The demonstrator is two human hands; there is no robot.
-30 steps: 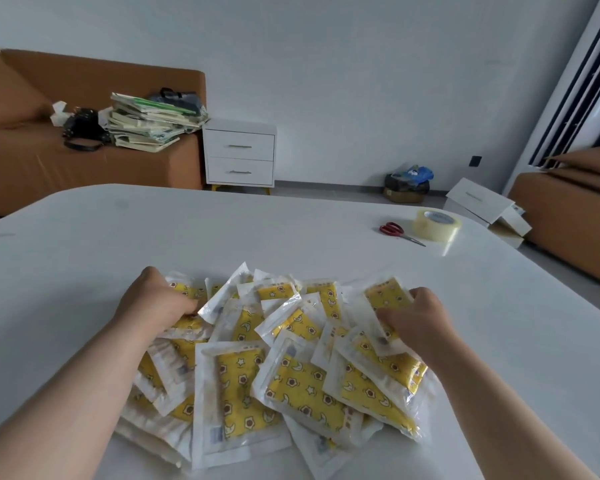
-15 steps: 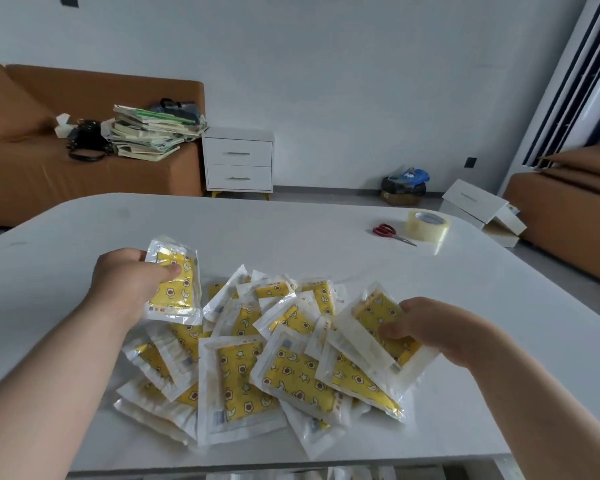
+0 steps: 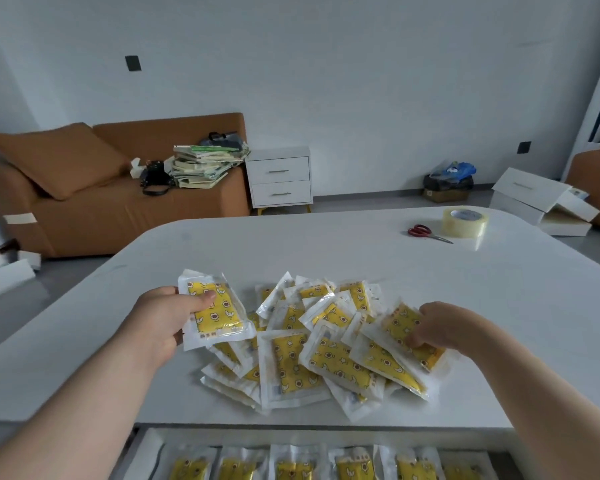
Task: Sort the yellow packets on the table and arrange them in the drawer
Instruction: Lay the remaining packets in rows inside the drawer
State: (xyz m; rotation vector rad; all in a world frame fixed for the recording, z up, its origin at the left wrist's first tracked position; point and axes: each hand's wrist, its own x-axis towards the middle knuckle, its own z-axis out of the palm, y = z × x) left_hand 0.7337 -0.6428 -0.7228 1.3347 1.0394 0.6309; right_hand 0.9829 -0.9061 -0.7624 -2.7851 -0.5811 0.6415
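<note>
Two hands: working apart, one at each side of the pile (image 3: 298, 362).
Left hand (image 3: 160, 320): gripping a packet (image 3: 215, 308), thumb pressing on its face, holding it raised over the pile's left edge.
Right hand (image 3: 440, 323): curling its fingers onto a second packet (image 3: 400, 322) at the pile's right edge; whether that packet is lifted, I cannot tell.
Pile: lying loose and overlapping on the table (image 3: 326, 244), near its front edge.
Drawer (image 3: 146, 452): standing open below the table's front edge, showing a row (image 3: 293, 465) of packets lying side by side.
Scissors (image 3: 425, 233), tape (image 3: 465, 222): sitting just beside each other at the table's far right, well apart from the pile.
</note>
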